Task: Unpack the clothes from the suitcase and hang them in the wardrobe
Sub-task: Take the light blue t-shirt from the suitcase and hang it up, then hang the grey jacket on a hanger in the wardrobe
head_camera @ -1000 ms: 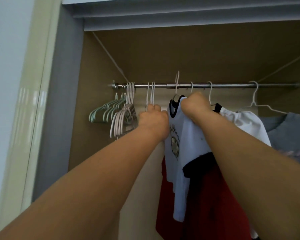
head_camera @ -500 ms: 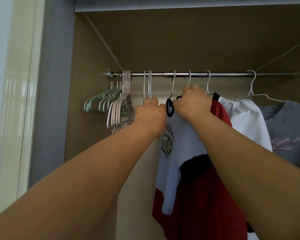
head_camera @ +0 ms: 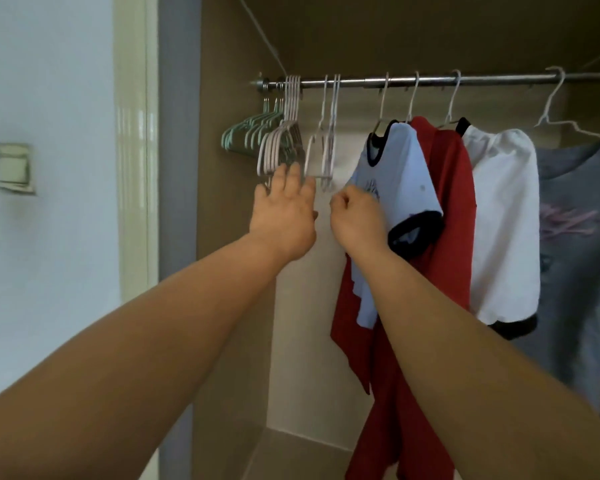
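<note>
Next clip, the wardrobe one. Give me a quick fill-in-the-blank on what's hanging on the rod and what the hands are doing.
1. Between the black-trimmed tee and the white top hangs a ___ garment.
2. The mint-green hangers sit at the rod's ___ end.
3. The ___ hand has its fingers spread beside the empty white hangers.
Missing words: red; left; left.

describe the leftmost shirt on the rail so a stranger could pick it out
Follow the metal rail along the top, past the empty hangers at its left end. The first garment is the shirt: pale bluish-white, black-trimmed neck and sleeve, printed front, overlapping the plain red garment beside it.
</note>
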`<state>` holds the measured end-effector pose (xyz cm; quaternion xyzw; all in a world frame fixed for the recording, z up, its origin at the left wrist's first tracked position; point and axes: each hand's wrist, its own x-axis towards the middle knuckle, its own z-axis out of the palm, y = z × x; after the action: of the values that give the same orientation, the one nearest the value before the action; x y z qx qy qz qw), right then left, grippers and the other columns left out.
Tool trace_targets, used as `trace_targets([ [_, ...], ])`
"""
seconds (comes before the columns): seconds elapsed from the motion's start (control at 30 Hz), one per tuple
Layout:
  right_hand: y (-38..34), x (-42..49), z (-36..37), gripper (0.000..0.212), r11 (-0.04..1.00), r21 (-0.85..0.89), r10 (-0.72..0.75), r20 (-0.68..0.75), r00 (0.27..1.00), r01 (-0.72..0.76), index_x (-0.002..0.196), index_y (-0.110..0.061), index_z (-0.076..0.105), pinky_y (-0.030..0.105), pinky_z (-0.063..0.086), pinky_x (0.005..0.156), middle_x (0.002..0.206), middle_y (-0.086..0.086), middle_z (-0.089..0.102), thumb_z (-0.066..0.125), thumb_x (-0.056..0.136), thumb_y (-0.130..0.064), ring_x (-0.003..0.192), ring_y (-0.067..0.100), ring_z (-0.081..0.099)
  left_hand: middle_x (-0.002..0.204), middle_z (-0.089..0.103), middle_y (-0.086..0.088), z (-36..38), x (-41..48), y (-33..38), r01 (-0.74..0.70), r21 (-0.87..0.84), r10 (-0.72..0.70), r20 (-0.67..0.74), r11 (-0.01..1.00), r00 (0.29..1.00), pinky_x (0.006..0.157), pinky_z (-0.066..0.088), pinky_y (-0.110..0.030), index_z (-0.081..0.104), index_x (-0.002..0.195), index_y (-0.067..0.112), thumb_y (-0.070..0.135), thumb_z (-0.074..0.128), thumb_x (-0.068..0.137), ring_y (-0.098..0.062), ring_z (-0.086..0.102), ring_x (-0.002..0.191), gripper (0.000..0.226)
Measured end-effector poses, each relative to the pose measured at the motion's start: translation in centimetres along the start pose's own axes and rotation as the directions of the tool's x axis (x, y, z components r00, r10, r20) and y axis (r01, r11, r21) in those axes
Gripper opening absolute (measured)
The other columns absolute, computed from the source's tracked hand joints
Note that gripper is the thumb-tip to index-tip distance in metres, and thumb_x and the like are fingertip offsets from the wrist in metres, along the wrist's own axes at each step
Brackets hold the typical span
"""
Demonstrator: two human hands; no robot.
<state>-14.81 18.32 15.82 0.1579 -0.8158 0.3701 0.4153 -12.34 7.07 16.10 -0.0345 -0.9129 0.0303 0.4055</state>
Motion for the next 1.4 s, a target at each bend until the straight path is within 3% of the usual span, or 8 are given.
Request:
trace_targets([
  [0.2,-0.3,-9.0,0.8,0.029,0.998,0.014,0.062,0.278,0.959,-0.069,0.098,-0.01,0.062,0.036,0.049,0.078,0.102,0.011,0.066,0.038,0.098,-0.028,0.094,0.031,0.06,0.155,0.014,-0.014,-0.4,-11.0,0.2,0.166,0.01,-0.165,0.17,0.986,0.971,0.111,0.021,-0.048,0.026,0.144,0.014,0.03,0.037,0.098,-0.031,0.01,0.143,0.051],
  [0.37,-1.7,-20.1,3.2,0.025,0.989,0.003,0.118,0.581,0.805,-0.147,0.088,-0.015,0.064,0.03,0.04,0.07,0.1,0.013,0.067,0.044,0.095,-0.029,0.096,0.031,0.061,0.132,0.046,-0.012,-0.2,-23.1,-2.1,0.365,0.012,-0.353,0.294,0.931,0.888,0.097,0.035,-0.042,0.047,0.132,0.016,0.028,0.039,0.096,-0.031,0.04,0.123,0.039],
  [0.47,-4.0,-26.6,5.1,0.026,0.973,0.044,0.125,0.727,0.675,-0.227,0.077,-0.013,0.059,0.029,0.041,0.066,0.084,0.009,0.064,0.043,0.092,-0.026,0.085,0.03,0.061,0.13,0.048,-0.011,-1.3,-30.2,-5.1,0.529,0.055,-0.506,0.39,0.847,0.77,0.096,0.036,-0.041,0.049,0.131,0.017,0.027,0.039,0.097,-0.03,0.041,0.122,0.037],
  [0.53,-6.0,-30.3,6.6,0.028,0.957,0.091,0.097,0.794,0.6,-0.275,0.081,-0.007,0.063,0.038,0.054,0.077,0.086,0.013,0.068,0.043,0.089,-0.024,0.084,0.033,0.064,0.129,0.048,-0.009,-2.1,-34.4,-7.4,0.62,0.101,-0.598,0.42,0.778,0.683,0.096,0.037,-0.041,0.048,0.131,0.018,0.028,0.038,0.098,-0.028,0.042,0.122,0.036],
  [0.63,-10.1,-35.7,8.7,0.033,0.949,0.125,0.027,0.882,0.47,-0.29,0.088,-0.001,0.064,0.049,0.054,0.083,0.089,0.016,0.068,0.042,0.087,-0.025,0.084,0.035,0.066,0.129,0.048,-0.009,-4.1,-40.7,-11.4,0.721,0.19,-0.716,0.433,0.666,0.547,0.095,0.041,-0.041,0.048,0.13,0.018,0.029,0.037,0.098,-0.028,0.045,0.118,0.036],
  [1.0,-27.3,-57.2,20.1,0.034,0.962,0.159,-0.154,0.987,0.04,-0.22,0.095,-0.006,0.064,0.046,0.053,0.086,0.096,0.016,0.067,0.04,0.094,-0.03,0.088,0.033,0.065,0.127,0.048,-0.012,-10.3,-65.3,-26.0,0.867,0.37,-0.883,0.445,0.334,0.15,0.096,0.038,-0.044,0.051,0.127,0.016,0.029,0.037,0.098,-0.031,0.042,0.119,0.034],
  [1.2,-30.8,-68.7,25.1,0.036,0.972,0.082,-0.121,0.978,-0.172,-0.219,0.087,-0.006,0.064,0.051,0.052,0.086,0.089,0.017,0.068,0.043,0.095,-0.034,0.084,0.035,0.065,0.126,0.05,-0.012,-9.3,-76.1,-31.0,0.909,0.387,-0.903,0.428,0.153,-0.03,0.099,0.039,-0.045,0.055,0.124,0.017,0.028,0.037,0.097,-0.034,0.044,0.118,0.034],
  [1.4,-29.4,-80.0,30.5,0.033,0.991,0.044,-0.084,0.938,-0.335,-0.126,0.092,-0.008,0.066,0.041,0.053,0.086,0.093,0.014,0.069,0.043,0.097,-0.032,0.088,0.031,0.065,0.124,0.051,-0.009,-4.2,-87.8,-31.4,0.927,0.366,-0.882,0.407,-0.078,-0.235,0.094,0.044,-0.045,0.054,0.125,0.017,0.029,0.04,0.096,-0.03,0.047,0.114,0.034],
])
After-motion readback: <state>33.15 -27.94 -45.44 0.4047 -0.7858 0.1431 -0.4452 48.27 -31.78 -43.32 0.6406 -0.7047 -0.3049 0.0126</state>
